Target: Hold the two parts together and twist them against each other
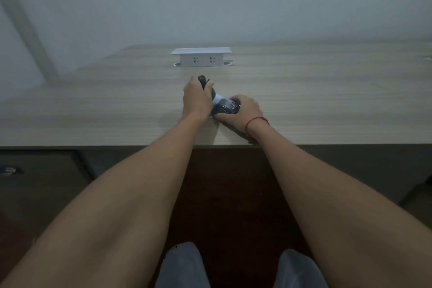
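Seated at a pale wood table [93, 110], we hold a dark object with a white middle band [219, 103] just above its near edge, our left hand [196, 98] curled round the far end, our right hand [245, 110] gripping the near end. The two ends appear joined; a white socket box [201, 57] stands well beyond.

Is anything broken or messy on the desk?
Nothing looks broken or spilled. The left hand and right hand both grip a small black-and-white object on the light wooden desk. The white pop-up socket box stands raised and straight.
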{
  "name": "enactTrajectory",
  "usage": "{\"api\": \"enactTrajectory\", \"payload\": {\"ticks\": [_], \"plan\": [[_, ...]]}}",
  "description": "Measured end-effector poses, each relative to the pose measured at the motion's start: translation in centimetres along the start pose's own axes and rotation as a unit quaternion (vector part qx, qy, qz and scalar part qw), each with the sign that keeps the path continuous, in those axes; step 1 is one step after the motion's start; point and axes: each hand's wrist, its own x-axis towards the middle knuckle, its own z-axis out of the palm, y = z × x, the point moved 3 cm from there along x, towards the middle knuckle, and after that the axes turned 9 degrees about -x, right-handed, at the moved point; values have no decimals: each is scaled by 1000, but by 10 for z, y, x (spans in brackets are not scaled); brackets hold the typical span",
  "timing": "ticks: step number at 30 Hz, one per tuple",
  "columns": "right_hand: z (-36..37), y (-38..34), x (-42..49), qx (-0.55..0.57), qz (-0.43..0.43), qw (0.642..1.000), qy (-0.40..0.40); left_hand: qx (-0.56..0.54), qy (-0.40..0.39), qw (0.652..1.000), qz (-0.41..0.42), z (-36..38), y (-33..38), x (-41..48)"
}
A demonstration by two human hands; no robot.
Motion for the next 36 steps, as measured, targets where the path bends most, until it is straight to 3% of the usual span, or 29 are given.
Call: {"api": "enactTrajectory", "payload": {"ticks": [4, 9, 14, 19, 24, 30, 36], "plan": [[2, 3, 2, 23, 4, 1000, -9, 26, -7, 1000, -9, -6, -4, 2], [2, 6, 2, 51, 10, 999, -14, -25, 2, 1000, 8, -4, 1, -2], [0, 8, 3, 52, -3, 998, -19, 30, -1, 999, -19, -14, -14, -3], [1, 9, 6, 67, -16, 997, -37, -32, 11, 999, 8, -13, -8, -3], [-1, 9, 5, 92, -16, 995, -43, -7, 20, 999, -48, -10, -16, 0], [0, 8, 5, 116, -13, 992, -47, -10, -20, 1000, 5, -3, 6, 4], [1, 11, 6, 115, -18, 992, -49, 61, -50, 997, 13, -8, -3, 10]]}}
